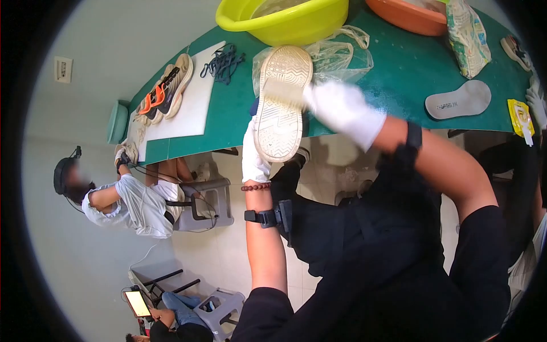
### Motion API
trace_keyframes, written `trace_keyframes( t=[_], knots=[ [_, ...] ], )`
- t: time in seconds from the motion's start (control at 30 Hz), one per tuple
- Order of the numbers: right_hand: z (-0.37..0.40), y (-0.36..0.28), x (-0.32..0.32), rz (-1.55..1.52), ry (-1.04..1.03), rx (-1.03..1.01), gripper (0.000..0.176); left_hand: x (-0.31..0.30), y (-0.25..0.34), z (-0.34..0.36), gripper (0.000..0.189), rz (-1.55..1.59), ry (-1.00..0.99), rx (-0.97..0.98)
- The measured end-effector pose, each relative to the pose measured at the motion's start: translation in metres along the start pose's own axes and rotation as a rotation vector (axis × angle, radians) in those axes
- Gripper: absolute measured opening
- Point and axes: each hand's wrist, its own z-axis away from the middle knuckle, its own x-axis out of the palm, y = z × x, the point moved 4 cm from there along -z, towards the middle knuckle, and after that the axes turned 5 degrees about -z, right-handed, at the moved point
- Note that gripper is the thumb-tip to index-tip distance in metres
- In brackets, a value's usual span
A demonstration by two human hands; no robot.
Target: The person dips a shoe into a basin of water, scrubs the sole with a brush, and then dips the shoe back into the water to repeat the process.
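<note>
A cream-soled shoe (279, 122) is held sole up over the table's near edge. My left hand (254, 157), in a white glove, is closed round the shoe from beneath, with its fingers mostly behind it. In a white glove too, my right hand (345, 111) is blurred by motion and grips a pale brush (285, 91) whose far end lies across the sole. Clear plastic bags (342, 57) lie behind the shoe, and a tangle of dark laces (224, 64) rests left of it.
A yellow-green basin (285, 25) and an orange basin (413, 17) stand at the back. A grey insole (458, 100) and a plastic packet (468, 40) lie right. More shoes (165, 91) sit on a white board (188, 122). A seated person (131, 199) works at left; another person's gloved hand (537, 100) is far right.
</note>
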Motion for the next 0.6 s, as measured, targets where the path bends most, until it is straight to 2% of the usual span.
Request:
trace_keyframes(
  t=[0.03, 0.07, 0.13, 0.2, 0.27, 0.37, 0.4, 0.47, 0.53, 0.6],
  knots=[
    [-0.012, 0.020, -0.009, 0.017, 0.091, -0.029, 0.025, -0.003, -0.002, 0.001, 0.043, -0.027, 0.001, -0.005],
    [-0.034, 0.049, -0.006, 0.016, -0.035, 0.035, 0.025, -0.007, -0.005, -0.002, 0.043, 0.009, -0.028, -0.015],
    [-0.038, 0.052, -0.011, -0.198, -0.103, 0.194, 0.027, -0.010, -0.007, -0.009, 0.043, 0.080, -0.093, -0.032],
    [-0.006, 0.008, 0.000, -0.113, 0.034, 0.084, 0.027, -0.014, -0.009, -0.008, 0.043, 0.047, -0.047, -0.028],
    [0.025, -0.030, -0.001, -0.160, -0.109, -0.049, 0.024, -0.013, -0.009, -0.007, 0.043, 0.058, -0.050, -0.037],
    [-0.014, 0.011, -0.004, 0.077, 0.067, -0.062, 0.021, -0.009, -0.010, -0.006, 0.043, 0.088, -0.103, -0.071],
    [-0.035, 0.034, -0.006, 0.071, 0.029, 0.070, 0.020, -0.004, -0.007, -0.005, 0.043, 0.079, -0.093, -0.066],
    [-0.048, 0.055, 0.003, -0.073, 0.077, 0.075, 0.019, 0.001, -0.002, 0.001, 0.044, 0.038, -0.037, -0.047],
    [-0.025, 0.020, 0.002, -0.073, 0.077, 0.120, 0.024, 0.005, 0.000, 0.005, 0.044, -0.023, 0.036, -0.030],
    [0.011, -0.009, 0.012, -0.097, 0.109, -0.027, 0.024, 0.004, -0.002, 0.005, 0.044, 0.020, -0.013, -0.050]
  ],
)
